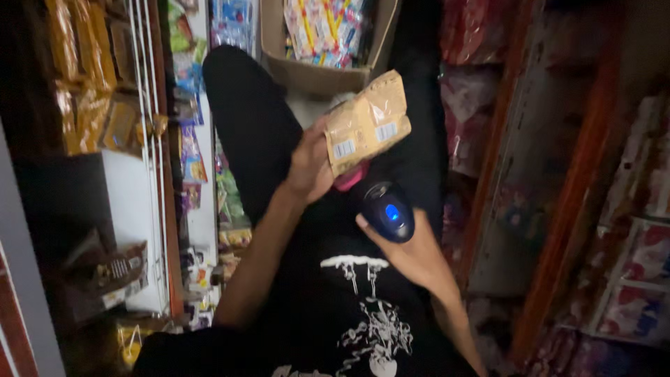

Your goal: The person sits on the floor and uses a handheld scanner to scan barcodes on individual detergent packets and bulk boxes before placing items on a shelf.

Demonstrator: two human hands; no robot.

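we hold a tan packet (pixel 368 123) in our left hand (pixel 309 167), fingers closed on its lower left edge, up in front of our chest and just above the scanner (pixel 389 211) that our right hand (pixel 412 255) wraps. it looks light, soft and crinkly, likely slick foil, so an edge pinch suits it. it is golden-tan with 2 white label patches, slightly creased.

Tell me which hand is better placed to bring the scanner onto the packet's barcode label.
Right. The right hand already grips the black handheld scanner with a blue light just below the tan crinkled plastic packet, while the left hand is occupied holding that packet, white labels facing up.
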